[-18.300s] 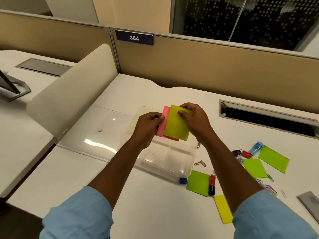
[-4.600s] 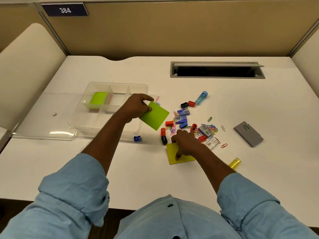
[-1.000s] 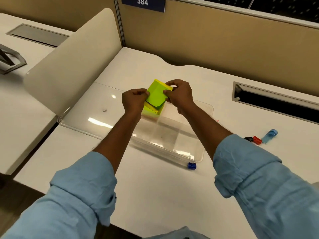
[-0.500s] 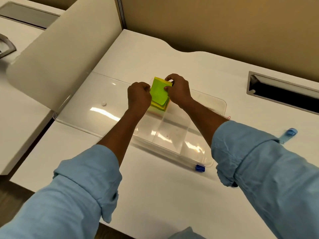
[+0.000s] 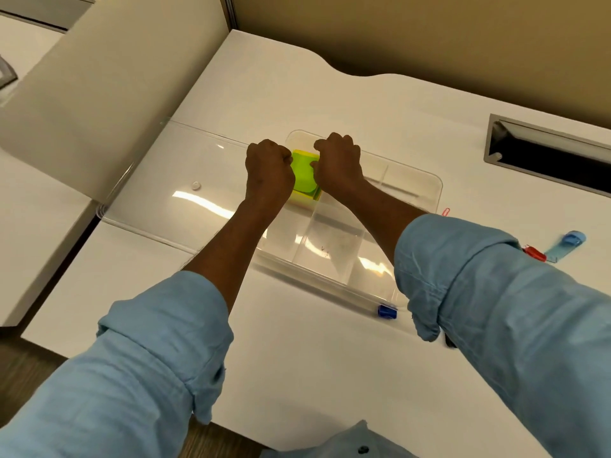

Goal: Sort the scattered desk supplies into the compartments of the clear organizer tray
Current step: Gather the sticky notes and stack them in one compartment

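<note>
Head view | your left hand (image 5: 269, 171) and right hand (image 5: 337, 163), fingers curled, grip green sticky notes (image 5: 303, 175) from both sides in the far-left compartment of the clear organizer tray (image 5: 429, 181) | open lid (image 5: 185, 193) lies left | blue clip (image 5: 386, 311) at the tray's near wall; your right sleeve (image 5: 463, 276) covers that corner.

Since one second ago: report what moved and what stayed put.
The stack of bright green square sticky notes went down from above the clear plastic organizer tray into its far left compartment. The left grip and right grip lowered with it and still pinch its sides; nothing was let go. The tray, its open clear lid and the blue latch stayed in place.
</note>
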Tool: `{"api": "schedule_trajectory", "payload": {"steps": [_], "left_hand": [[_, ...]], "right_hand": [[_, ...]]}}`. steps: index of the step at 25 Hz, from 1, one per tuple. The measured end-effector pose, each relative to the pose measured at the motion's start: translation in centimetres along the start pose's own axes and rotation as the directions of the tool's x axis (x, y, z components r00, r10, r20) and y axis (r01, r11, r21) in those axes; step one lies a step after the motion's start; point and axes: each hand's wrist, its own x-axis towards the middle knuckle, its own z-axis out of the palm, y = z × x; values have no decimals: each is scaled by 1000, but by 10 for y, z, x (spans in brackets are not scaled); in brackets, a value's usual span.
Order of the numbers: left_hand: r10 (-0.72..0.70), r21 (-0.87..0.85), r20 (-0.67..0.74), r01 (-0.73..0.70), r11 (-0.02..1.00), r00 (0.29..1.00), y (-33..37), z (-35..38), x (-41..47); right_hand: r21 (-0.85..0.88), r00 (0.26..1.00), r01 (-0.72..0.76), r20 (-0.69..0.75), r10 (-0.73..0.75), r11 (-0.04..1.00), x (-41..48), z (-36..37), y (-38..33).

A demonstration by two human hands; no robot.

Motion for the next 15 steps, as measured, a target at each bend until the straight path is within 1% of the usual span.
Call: {"api": "schedule_trajectory", "payload": {"steps": [2,4,6,8,10,12,15], "left_hand": [[8,-28,-13,-9,1000,1000,3,1,-4],[-23,-80,-46,20,997,999,9,0,-10],[-30,-94,-61,24,995,998,17,-2,-14],[-4,-97,-52,-1,995,999,29,-4,-21],[25,-138,-45,-31,990,999,46,-6,-34],[39,-239,-28,-44,970,999,66,-5,-52],[21,-410,45,-1,912,999,103,0,-84]], "right_hand": [[32,1000,7,-24,-6,999,-4,-3,3],[117,997,-2,-71,11,993,-11,-9,8],[201,990,-29,-127,55,979,-21,-17,15],[254,980,-55,-169,101,966,-37,-27,25],[314,967,-83,-203,153,946,-56,-38,38],[383,946,-122,-235,224,916,-79,-48,54],[503,896,-177,-274,350,846,-119,-62,84]]}}
